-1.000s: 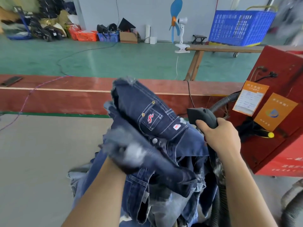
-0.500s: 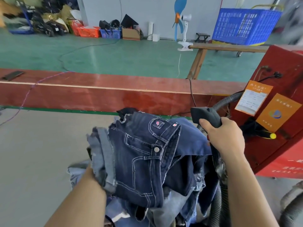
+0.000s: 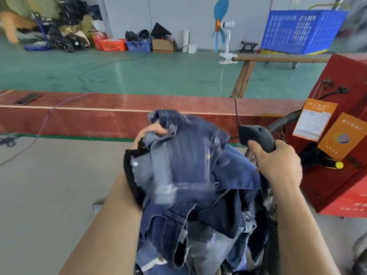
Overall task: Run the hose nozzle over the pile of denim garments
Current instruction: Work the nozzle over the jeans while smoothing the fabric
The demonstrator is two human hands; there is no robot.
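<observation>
From the head view, my left hand [image 3: 152,133] has its fingers curled into the top fold of a dark denim piece at about ten o'clock on the pile of denim garments [image 3: 194,187], pinching the cloth; motion blur hides the exact finger placement. The pile fills the lower middle of the frame, heaped on the grey work surface [image 3: 49,195], between my two forearms.

My right hand [image 3: 278,163] is wrapped round the black hose nozzle [image 3: 256,137], which sits just beside the pile at two o'clock, its head pointing toward the cloth. The ribbed hose [image 3: 284,122] runs off toward the red machine [image 3: 341,155] at three o'clock.

I judge the denim soft and floppy but fairly heavy in bulk; single layers should lift easily by a waistband or hem, where seams give firm purchase. The nozzle looks rigid and light, best held at its neck.
</observation>
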